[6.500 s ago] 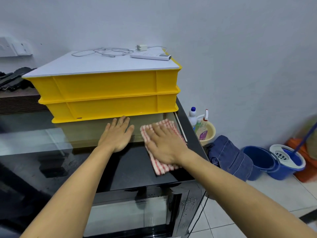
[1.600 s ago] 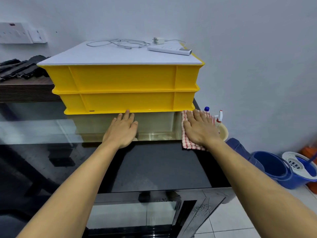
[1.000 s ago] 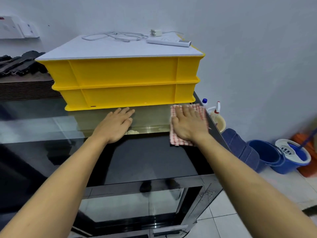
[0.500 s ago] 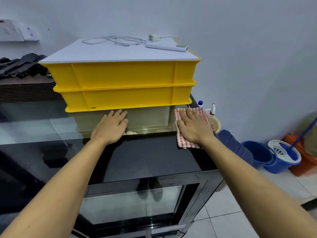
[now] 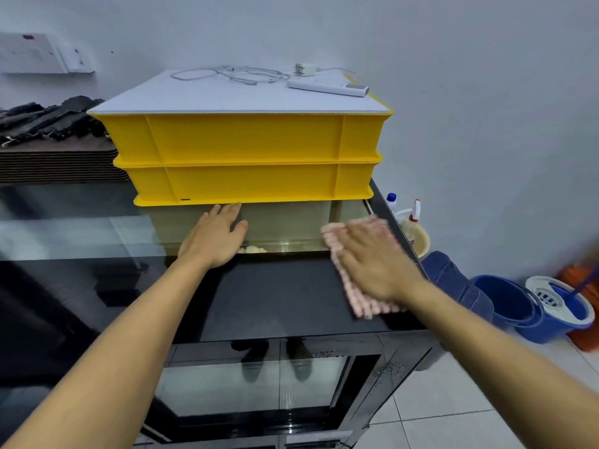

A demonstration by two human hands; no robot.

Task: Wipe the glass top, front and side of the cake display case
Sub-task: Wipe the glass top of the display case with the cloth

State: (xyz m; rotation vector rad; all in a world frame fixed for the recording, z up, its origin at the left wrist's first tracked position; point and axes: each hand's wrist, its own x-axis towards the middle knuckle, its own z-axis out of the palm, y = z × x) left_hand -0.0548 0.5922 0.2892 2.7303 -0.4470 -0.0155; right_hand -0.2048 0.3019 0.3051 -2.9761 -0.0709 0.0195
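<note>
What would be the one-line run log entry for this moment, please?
phase: wiping glass top | right hand: flat on checked cloth | left hand: flat on glass | yellow crates: on top

a back area of a small bakery or cake shop, by the look of it. a black-framed glass display case stands against a plain pale wall, with two stacked yellow plastic trays on top. beside it, on a white tiled floor, sit a blue mop bucket and cleaning spray bottles in a tub.
</note>
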